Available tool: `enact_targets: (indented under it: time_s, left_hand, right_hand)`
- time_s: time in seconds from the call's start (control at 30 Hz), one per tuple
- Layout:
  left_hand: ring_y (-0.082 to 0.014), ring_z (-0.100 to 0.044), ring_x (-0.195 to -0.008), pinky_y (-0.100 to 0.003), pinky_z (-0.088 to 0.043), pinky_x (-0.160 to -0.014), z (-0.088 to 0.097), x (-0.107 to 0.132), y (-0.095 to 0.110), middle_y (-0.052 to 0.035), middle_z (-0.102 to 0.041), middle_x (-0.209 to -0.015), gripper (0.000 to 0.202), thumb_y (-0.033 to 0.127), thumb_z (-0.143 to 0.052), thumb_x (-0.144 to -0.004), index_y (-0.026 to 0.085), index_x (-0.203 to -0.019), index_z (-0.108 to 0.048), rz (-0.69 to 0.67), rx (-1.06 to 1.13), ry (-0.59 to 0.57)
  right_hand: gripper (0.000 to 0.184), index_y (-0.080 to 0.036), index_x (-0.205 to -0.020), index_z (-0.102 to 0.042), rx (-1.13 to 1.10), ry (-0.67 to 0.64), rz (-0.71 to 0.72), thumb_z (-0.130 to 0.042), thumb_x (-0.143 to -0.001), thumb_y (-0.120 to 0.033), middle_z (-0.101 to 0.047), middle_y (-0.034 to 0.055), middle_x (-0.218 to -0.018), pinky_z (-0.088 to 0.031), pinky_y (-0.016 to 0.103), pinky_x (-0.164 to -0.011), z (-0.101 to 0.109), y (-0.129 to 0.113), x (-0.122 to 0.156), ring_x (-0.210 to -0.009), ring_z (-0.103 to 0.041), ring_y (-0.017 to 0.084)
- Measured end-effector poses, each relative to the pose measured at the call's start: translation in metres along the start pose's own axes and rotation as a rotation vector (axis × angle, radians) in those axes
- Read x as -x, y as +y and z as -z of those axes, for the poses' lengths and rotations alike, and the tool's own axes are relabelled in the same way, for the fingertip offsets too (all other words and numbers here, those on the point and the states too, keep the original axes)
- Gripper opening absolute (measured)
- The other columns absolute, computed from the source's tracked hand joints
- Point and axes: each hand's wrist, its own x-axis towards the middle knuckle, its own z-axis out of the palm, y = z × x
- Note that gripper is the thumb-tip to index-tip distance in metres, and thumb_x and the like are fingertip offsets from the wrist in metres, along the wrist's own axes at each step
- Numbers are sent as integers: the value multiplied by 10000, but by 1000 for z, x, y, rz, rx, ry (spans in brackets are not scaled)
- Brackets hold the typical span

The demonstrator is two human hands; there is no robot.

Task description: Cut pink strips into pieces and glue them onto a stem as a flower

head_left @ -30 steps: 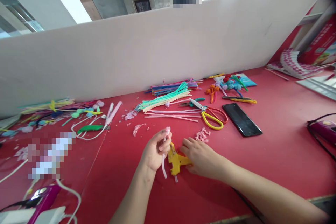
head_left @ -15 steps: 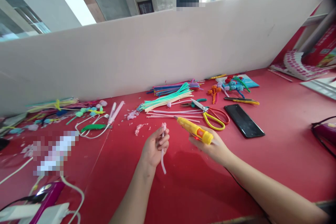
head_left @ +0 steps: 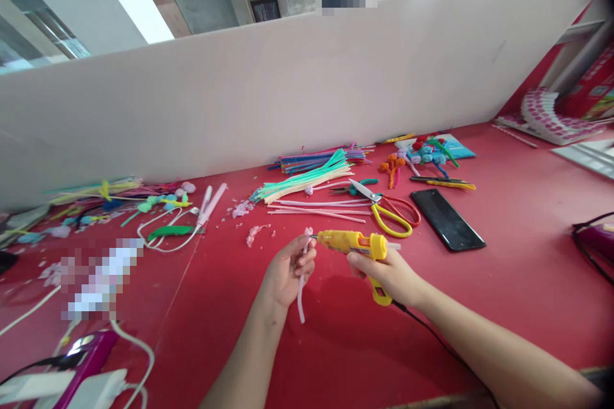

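Observation:
Between the thumb and fingers of my left hand (head_left: 288, 271) is a pale pink pipe cleaner (head_left: 300, 300), its stem hanging down and a small curled pink head showing above the fingertips. My right hand (head_left: 391, 275) grips a yellow hot glue gun (head_left: 348, 241), nozzle pointing left. The nozzle tip is at the pink piece, just under its head; whether it touches I cannot tell. A clear glue stick (head_left: 394, 246) pokes out of the gun's back, and a black cord runs from its handle.
Behind my hands lie scissors (head_left: 391, 214), pliers (head_left: 357, 186), loose pink pipe cleaners (head_left: 316, 211) and a green-and-cream bundle (head_left: 307, 180). A black phone (head_left: 448, 220) is at the right. Cables, a green cutter (head_left: 170, 232) and scraps cover the left. A white partition (head_left: 288, 96) stands behind.
My right hand has swung the glue gun left and levelled it, bringing its nozzle to the pink piece. My left hand has shifted slightly right, still holding the pipe cleaner.

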Motion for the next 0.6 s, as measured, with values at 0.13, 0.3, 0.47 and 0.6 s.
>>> enact_targets:
  time_s: [0.13,0.3,0.47,0.6]
  left_hand:
    - [4,-318,-423,-98,-242,-329,0,0,0,-1,-494,-646,73,157,-592,-713,104,-701,-543,-8,4,7]
    - [0,-317,-426,-105,-250,-327,2,-1,0,-10,-502,-658,76,153,-566,-742,97,-695,-547,-4,29,-26]
    - [0,-322,-422,-104,-252,-322,1,-1,-1,-7,-499,-654,77,158,-583,-728,101,-691,-545,-1,18,-6]
    - [0,-314,-416,-108,-258,-322,-1,0,0,-5,-502,-661,67,151,-579,-724,107,-697,-535,2,12,3]
  right_hand:
    - [307,-168,-615,-485,-8,-9,-15,-447,-811,-401,-451,-24,-571,-370,211,-506,0,-2,0,-534,-415,83]
    - [328,-168,-601,-473,2,-13,-23,-436,-812,-417,-434,-28,-561,-354,213,-496,0,-2,0,-523,-400,79]
    - [332,-166,-610,-479,2,0,-50,-437,-808,-429,-422,-38,-548,-352,202,-470,0,-1,-1,-500,-388,70]
    - [286,-164,-641,-519,-11,17,-37,-464,-799,-397,-422,-44,-536,-352,189,-447,0,0,0,-485,-378,63]
